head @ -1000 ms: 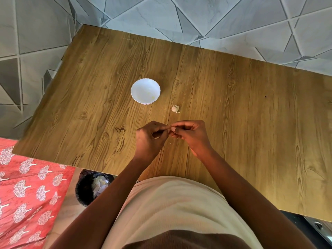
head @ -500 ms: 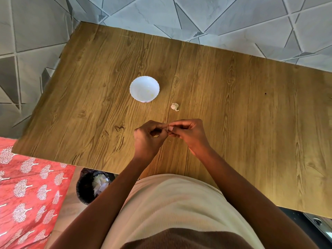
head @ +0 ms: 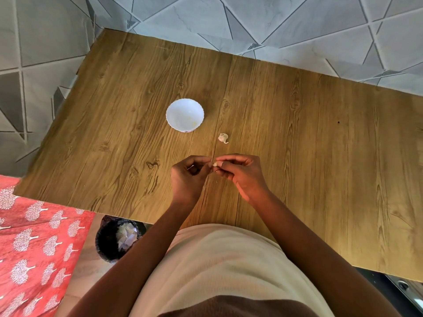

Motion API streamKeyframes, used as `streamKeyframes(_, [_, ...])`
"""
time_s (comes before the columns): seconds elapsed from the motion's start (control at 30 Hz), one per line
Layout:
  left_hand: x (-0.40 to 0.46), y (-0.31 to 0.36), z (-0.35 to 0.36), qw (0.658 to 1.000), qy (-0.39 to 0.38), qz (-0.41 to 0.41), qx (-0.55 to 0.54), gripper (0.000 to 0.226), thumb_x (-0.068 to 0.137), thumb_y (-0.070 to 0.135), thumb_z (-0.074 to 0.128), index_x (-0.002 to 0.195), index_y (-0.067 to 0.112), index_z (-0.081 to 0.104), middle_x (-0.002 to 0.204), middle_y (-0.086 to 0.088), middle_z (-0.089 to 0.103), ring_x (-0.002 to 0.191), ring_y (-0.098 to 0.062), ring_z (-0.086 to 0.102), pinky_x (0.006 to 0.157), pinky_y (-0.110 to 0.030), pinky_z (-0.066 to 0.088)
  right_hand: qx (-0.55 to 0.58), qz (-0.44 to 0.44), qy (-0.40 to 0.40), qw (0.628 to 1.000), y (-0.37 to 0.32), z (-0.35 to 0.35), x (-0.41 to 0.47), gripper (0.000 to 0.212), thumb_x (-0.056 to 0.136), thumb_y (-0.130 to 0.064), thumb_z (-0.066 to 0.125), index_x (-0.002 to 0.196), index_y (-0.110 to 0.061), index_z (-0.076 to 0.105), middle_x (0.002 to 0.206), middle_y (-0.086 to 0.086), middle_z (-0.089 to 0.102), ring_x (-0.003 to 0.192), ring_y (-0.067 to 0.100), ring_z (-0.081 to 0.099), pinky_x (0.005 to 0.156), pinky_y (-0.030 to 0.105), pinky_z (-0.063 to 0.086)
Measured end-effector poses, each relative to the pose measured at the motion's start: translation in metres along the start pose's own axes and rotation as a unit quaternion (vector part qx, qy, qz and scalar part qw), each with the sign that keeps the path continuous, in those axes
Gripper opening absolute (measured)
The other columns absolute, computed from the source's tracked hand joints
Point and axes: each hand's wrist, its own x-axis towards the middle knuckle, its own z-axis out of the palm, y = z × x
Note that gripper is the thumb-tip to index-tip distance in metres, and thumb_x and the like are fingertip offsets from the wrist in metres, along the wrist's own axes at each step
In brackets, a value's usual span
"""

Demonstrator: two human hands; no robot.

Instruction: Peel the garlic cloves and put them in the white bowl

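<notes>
Over the near middle of the wooden table (head: 320, 156), my left hand (head: 187, 177) and my right hand (head: 242, 175) meet fingertip to fingertip. Between them they pinch a small pale garlic clove (head: 215, 164), mostly hidden by the fingers. A second garlic piece (head: 223, 138), still in its papery skin, lies on the wood just beyond my hands. The white bowl (head: 174, 110) stands a little farther back and to the left; something pale yellowish shows faintly inside it.
A dark waste bin (head: 107, 245) holding white scraps stands on the floor below the table's near left edge. Red patterned cloth (head: 34, 248) lies to its left. Grey tiled walls border the table at the back and left.
My hands stay together in the same spot, with only small finger movements on the clove. The view has shifted slightly.
</notes>
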Motion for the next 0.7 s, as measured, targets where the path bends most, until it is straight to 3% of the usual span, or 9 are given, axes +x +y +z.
streamKeyframes(0.17, [0.0006,-0.0076,-0.0057,0.989,-0.050,0.109,0.085,0.018,0.091,0.003,0.077,0.108,0.008,0.080,0.099,-0.002,0.077,0.093,-0.022,0.075,0.082,-0.045,0.063,0.004,0.018,0.007,1.000,0.0010,-0.0011,0.0004,0.016,0.087,0.006,0.073,0.104,0.006,0.075,0.088,0.028,0.075,0.075,0.028,0.073,0.071,0.030,0.061])
streamKeyframes(0.37, [0.0001,-0.0080,-0.0050,0.975,-0.032,0.157,0.154,0.015,0.090,0.010,0.080,0.105,0.011,0.082,0.091,0.002,0.076,0.078,-0.014,0.074,0.068,-0.039,0.062,-0.038,0.000,0.021,0.999,0.0000,0.0004,-0.0006,0.013,0.088,0.003,0.074,0.100,0.001,0.077,0.086,0.023,0.075,0.071,0.023,0.070,0.066,0.028,0.058])
streamKeyframes(0.47, [-0.0015,-0.0037,-0.0048,0.972,-0.030,0.161,0.169,0.016,0.089,0.022,0.080,0.102,0.013,0.082,0.087,0.003,0.076,0.074,-0.014,0.072,0.064,-0.037,0.060,-0.057,-0.009,0.019,0.998,-0.0008,0.0005,-0.0023,0.012,0.088,0.004,0.072,0.098,-0.001,0.078,0.082,0.018,0.076,0.068,0.020,0.070,0.065,0.027,0.058])
streamKeyframes(0.7, [-0.0053,-0.0002,0.0002,0.976,-0.006,0.132,0.174,0.012,0.087,0.013,0.083,0.098,0.011,0.083,0.088,0.004,0.077,0.075,-0.007,0.073,0.065,-0.034,0.061,-0.078,-0.018,0.019,0.997,-0.0003,0.0024,-0.0004,0.016,0.088,0.006,0.072,0.090,-0.008,0.079,0.078,0.015,0.076,0.068,0.020,0.071,0.064,0.029,0.057])
